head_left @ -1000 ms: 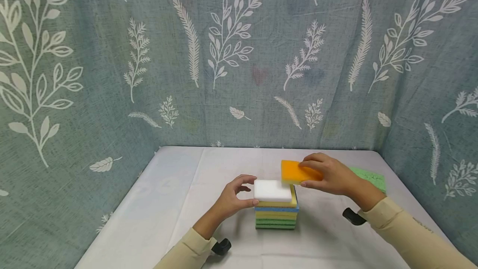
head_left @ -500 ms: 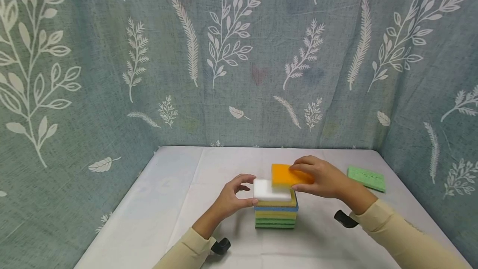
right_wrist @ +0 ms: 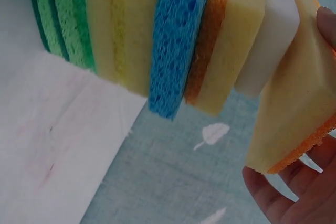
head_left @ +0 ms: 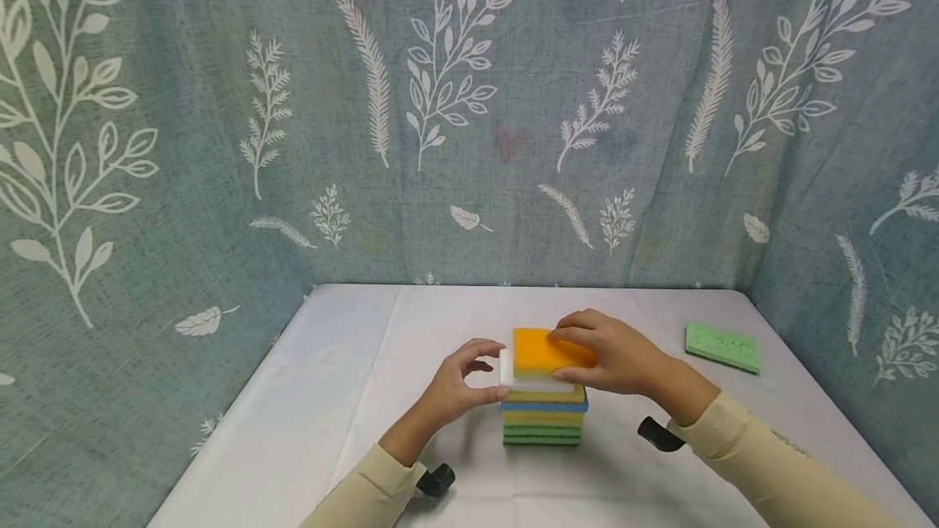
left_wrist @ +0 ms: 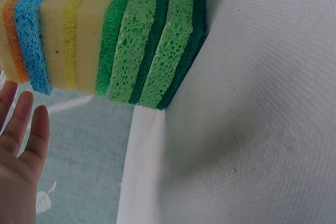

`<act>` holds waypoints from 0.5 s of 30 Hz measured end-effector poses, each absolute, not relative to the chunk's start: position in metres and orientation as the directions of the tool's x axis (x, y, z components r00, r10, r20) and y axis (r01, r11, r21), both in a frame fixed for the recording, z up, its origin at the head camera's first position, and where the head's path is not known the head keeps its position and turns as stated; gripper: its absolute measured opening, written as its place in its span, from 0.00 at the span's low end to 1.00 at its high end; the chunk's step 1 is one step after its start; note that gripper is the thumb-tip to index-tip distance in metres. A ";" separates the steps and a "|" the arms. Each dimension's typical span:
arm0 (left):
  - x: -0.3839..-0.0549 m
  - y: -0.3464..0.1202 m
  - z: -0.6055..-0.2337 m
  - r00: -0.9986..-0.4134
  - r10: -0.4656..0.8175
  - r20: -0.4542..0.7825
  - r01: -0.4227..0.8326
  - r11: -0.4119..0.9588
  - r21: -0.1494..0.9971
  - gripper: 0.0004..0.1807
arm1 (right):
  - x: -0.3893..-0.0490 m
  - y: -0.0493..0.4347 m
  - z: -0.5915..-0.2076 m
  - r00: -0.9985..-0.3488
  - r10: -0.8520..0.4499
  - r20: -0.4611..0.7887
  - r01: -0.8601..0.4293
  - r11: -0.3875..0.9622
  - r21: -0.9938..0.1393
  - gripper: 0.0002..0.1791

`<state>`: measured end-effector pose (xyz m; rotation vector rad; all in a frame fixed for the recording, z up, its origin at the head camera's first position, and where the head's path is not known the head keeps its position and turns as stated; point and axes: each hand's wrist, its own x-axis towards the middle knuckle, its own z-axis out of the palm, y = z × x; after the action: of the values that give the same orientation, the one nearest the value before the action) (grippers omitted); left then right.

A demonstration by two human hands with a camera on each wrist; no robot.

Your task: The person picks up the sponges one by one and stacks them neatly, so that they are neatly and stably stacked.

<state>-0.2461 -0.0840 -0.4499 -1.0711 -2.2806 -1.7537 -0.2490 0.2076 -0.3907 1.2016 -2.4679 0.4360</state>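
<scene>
My right hand (head_left: 619,357) pinches an orange-and-cream sponge (head_left: 539,351) by its right side, thumb in front and fingers behind. That sponge hangs tilted just over a white sponge (head_left: 506,371), the top layer of a stack; whether they touch I cannot tell. In the right wrist view, a wedge-shaped gap shows between the two. My left hand (head_left: 455,385) stands at the stack's left, thumb and index fingertip at the white sponge's left corners, other fingers spread and apart. Below lie a cream-and-orange sponge (right_wrist: 231,45), a blue sponge (right_wrist: 181,45), cream-and-yellow layers and green sponges (left_wrist: 152,51).
One green sponge (head_left: 722,347) lies flat on the white-covered table (head_left: 352,398) at the back right. A patterned green-grey curtain (head_left: 469,145) encloses the table's back and sides. Black wrist-worn devices (head_left: 436,481) show under both forearms.
My right hand has carried the orange-and-cream sponge leftward and slightly down, from the stack's right edge to over the white sponge. The left hand has stayed in place.
</scene>
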 end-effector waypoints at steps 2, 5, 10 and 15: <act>-0.246 -0.084 -0.450 -0.753 0.477 0.452 0.562 0.109 0.820 0.30 | -0.249 0.205 -0.391 -0.559 -0.694 0.454 -0.807 0.580 -0.107 0.30; -0.245 -0.084 -0.449 -0.759 0.475 0.444 0.558 0.125 0.820 0.29 | -0.249 0.200 -0.392 -0.542 -0.703 0.460 -0.819 0.565 -0.102 0.30; -0.244 -0.084 -0.448 -0.772 0.472 0.425 0.543 0.145 0.827 0.29 | -0.248 0.195 -0.391 -0.532 -0.713 0.456 -0.828 0.552 -0.102 0.30; -0.244 -0.084 -0.448 -0.766 0.480 0.428 0.548 0.139 0.824 0.28 | -0.248 0.192 -0.392 -0.529 -0.719 0.450 -0.828 0.553 -0.091 0.29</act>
<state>-0.2439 -0.0836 -0.4482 -1.0503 -2.3243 -1.7272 -0.2483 0.1919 -0.3916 1.2656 -2.4299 0.4187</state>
